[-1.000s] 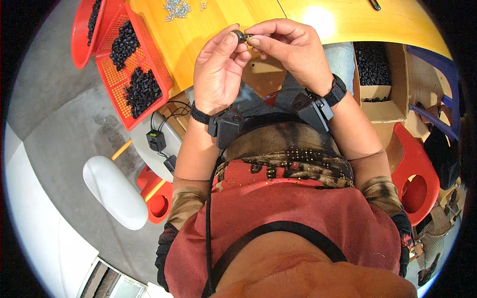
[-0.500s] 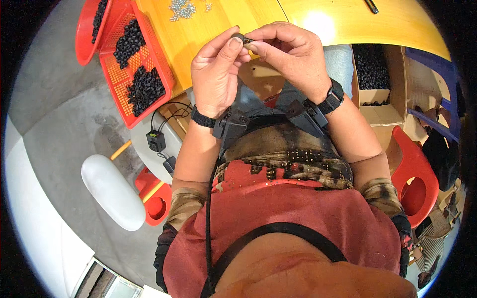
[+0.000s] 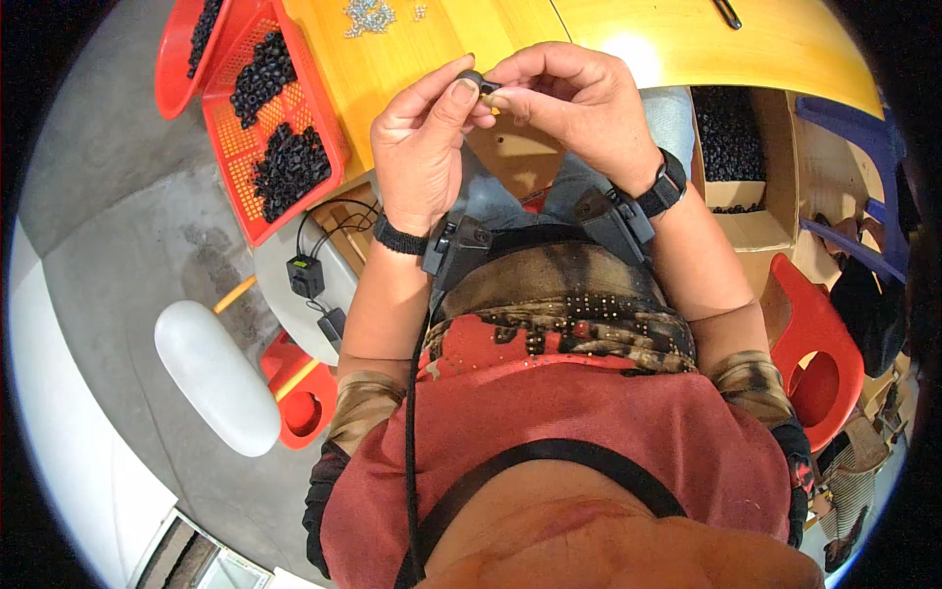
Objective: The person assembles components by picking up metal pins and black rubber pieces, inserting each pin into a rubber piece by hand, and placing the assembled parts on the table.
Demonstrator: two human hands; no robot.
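A small black rounded part point(image 3: 473, 77) is pinched between the thumb and index finger of my left hand point(image 3: 422, 147). My right hand point(image 3: 584, 103) meets it from the other side, thumb and fingertips closed on the part's right end; its exact shape there is hidden by the fingers. Both hands are held up close to the front edge of a yellow table point(image 3: 461, 34). On that table lies a scatter of small silvery metal pieces point(image 3: 369, 17).
At the left stands a red plastic basket point(image 3: 339, 157) with two heaps of black parts; a second red container point(image 3: 175, 83) adjoins it. To the right, a cardboard box point(image 3: 780, 167) holds many black pieces. A dark slim object point(image 3: 728, 13) lies on the table's far side.
My hands stay together around the black part, with only slight shifts of the fingers. The whole view has moved a little.
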